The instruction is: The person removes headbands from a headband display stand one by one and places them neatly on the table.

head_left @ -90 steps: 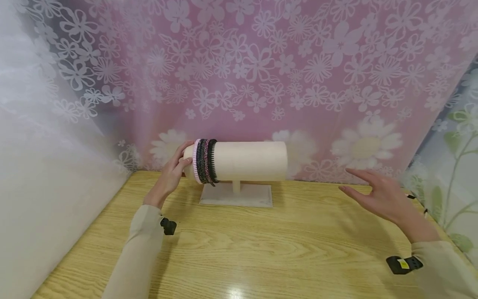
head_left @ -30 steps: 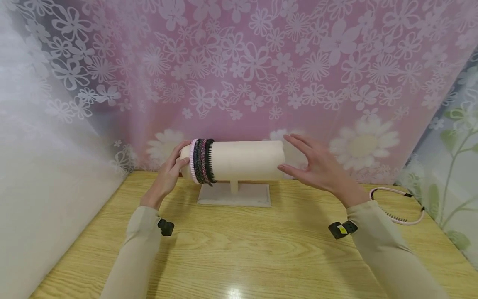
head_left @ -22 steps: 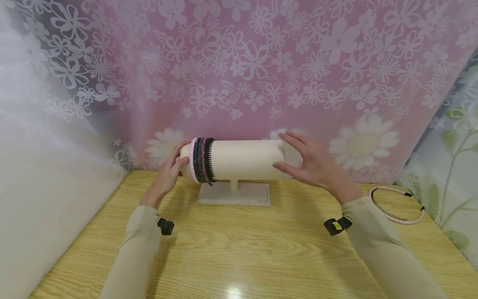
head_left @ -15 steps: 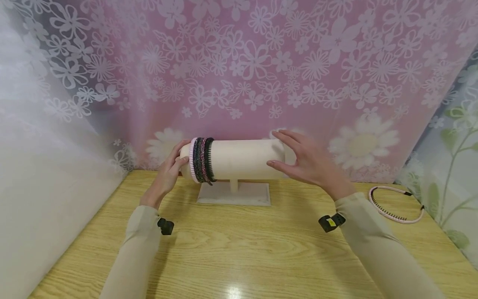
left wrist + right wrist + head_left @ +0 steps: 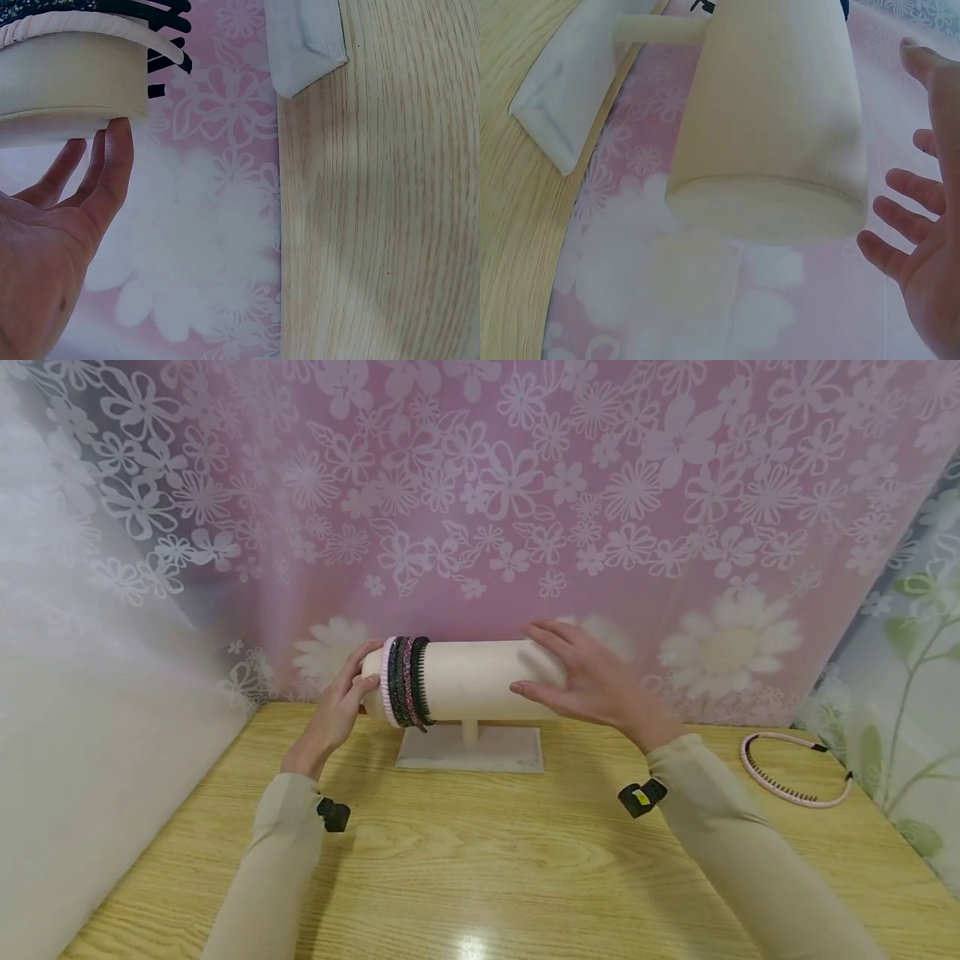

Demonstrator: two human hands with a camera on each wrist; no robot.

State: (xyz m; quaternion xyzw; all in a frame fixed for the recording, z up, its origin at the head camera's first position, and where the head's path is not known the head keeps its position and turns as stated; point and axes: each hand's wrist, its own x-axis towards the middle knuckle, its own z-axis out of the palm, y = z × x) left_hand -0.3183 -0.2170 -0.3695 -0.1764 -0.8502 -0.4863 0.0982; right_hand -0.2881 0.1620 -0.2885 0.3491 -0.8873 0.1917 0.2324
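A cream cylindrical headband stand lies level on a post above its pale rectangular base. Several headbands circle its left part: a ribbed light pink one outermost, then dark and glittery ones, with a black toothed headband innermost. My left hand holds the stand's left end, thumb in front and fingers at the end face, as the left wrist view shows. My right hand hovers at the stand's right end with fingers spread. In the right wrist view its fingers stand beside the cylinder, holding nothing.
A pink toothed headband with black tips lies on the wooden table at the right. Behind the stand hangs a pink flowered curtain. A white wall borders the table at the left.
My right hand has come in from the right and moved leftward over the stand's right end, uncovering the pink headband on the table. The left hand stays at the left end.
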